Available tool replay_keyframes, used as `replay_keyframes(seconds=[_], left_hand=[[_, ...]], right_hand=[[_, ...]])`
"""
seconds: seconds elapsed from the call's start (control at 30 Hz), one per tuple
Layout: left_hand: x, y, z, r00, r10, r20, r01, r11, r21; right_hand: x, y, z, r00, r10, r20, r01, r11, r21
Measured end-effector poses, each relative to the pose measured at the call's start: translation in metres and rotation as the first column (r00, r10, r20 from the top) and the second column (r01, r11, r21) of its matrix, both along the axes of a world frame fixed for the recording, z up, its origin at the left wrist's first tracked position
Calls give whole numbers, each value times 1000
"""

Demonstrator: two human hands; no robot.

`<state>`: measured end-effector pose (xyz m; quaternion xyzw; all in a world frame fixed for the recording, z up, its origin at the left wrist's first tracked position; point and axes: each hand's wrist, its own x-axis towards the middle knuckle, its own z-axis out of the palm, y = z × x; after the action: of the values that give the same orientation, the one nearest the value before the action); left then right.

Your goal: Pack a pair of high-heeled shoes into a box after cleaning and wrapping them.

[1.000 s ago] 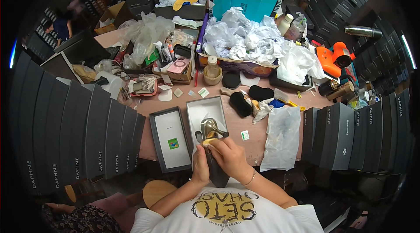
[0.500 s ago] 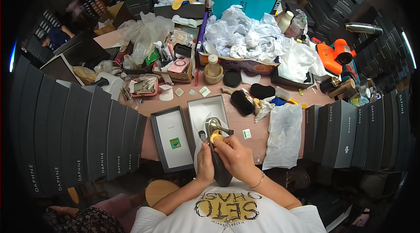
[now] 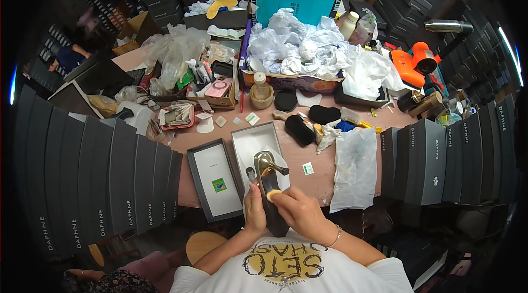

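Shoe (image 3: 269,183) over cluttered pink table (image 3: 324,166), boxes (image 3: 110,183) w/in reach

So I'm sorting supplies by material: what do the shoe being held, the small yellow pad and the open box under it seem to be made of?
The high-heeled shoe looks like glossy metallic leather or synthetic: it shows bright highlights. The yellow pad under the right hand looks like soft matte foam, though that is uncertain. The open box looks like matte cardboard, pale inside with a dark rim. The left hand steadies the shoe.
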<state>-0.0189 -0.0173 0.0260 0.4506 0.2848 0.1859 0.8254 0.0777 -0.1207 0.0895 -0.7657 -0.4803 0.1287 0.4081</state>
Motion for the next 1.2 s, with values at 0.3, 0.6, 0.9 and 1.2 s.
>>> replay_keyframes(seconds=[0.3, 0.6, 0.9, 1.2], left_hand=[[-3, -2, 6, 1000, -12, -8, 12, 1000, -24], [-3, -4, 9, 1000, 0, 11, 1, 994, -108], [5, -6, 14, 1000, -6, 2, 6, 986, -166], [2, -4, 13, 995, -86, 42, 93, 966, -242]], right_hand=[[1, -7, -2, 997, 40, -69, -41, 999, -10], [5, -1, -5, 993, 43, -109, -43, 999, -3], [16, 2, -7, 995, 81, -55, -78, 995, 58], [24, 11, -13, 1000, -23, 16, 21, 994, 110]])
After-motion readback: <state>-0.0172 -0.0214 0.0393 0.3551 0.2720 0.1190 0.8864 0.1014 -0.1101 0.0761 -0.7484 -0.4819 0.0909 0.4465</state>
